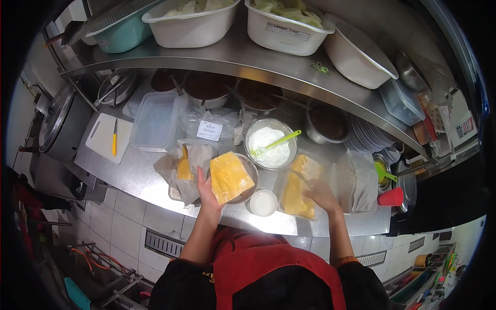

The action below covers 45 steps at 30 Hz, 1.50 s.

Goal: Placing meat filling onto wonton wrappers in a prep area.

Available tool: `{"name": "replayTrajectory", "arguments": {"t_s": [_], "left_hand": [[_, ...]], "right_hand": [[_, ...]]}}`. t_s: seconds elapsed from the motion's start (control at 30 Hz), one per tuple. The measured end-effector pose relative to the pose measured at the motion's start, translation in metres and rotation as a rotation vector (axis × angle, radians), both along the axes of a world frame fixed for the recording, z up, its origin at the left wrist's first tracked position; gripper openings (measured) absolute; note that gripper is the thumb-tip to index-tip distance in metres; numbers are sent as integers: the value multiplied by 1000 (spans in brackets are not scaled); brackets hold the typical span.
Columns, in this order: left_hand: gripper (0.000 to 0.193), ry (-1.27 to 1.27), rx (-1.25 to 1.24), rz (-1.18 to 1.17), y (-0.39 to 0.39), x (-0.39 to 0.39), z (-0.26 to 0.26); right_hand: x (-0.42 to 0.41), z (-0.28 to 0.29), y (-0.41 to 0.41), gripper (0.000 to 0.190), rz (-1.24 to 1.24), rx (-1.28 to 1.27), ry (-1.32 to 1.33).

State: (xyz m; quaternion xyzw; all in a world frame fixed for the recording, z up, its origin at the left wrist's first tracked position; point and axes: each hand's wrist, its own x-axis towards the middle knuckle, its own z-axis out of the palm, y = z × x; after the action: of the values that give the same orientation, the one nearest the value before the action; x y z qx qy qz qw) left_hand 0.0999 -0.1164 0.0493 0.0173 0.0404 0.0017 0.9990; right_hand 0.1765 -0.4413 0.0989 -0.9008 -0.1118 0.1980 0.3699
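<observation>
A square yellow dough wrapper lies across my left hand, its surface dusted with white powder. Under it a round bowl with darker contents is partly hidden. My right hand is over a clear tray of yellow wrappers; its fingers seem to have a thin tool or edge between them, but blur hides what. Between the hands stands a small white bowl. Behind it, a light green spoon rests in a bowl of white flour. More wrappers sit in a paper-lined container at left.
A yellow-handled knife lies on a white cutting board. Pots of dark sauce stand beneath a steel shelf carrying large tubs. At right are a paper-covered tray, stacked plates and a red cup.
</observation>
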Motion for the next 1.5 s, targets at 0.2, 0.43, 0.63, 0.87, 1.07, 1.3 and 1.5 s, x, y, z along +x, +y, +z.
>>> {"name": "replayTrajectory", "arguments": {"t_s": [0.2, 0.43, 0.63, 0.87, 1.07, 1.3, 1.5], "left_hand": [[60, 293, 296, 73, 3, -42, -8], [54, 248, 98, -44, 20, -71, -15], [56, 90, 26, 110, 37, -101, 0], [54, 433, 254, 61, 37, -122, -22], [56, 291, 103, -2, 51, -157, -38], [53, 333, 132, -83, 53, -174, -49], [49, 419, 122, -79, 47, -172, -70]], "right_hand": [[6, -70, -26, 31, -41, -125, -234], [-5, -40, -6, 24, -110, -327, -413], [-24, -8, 6, 14, -184, -129, -335], [-31, 3, 108, 22, 292, -299, -213], [-7, 5, 127, 27, 532, -478, -338], [5, -27, 151, 24, 611, -369, -368], [12, -14, 160, 22, 729, -473, -387]]}}
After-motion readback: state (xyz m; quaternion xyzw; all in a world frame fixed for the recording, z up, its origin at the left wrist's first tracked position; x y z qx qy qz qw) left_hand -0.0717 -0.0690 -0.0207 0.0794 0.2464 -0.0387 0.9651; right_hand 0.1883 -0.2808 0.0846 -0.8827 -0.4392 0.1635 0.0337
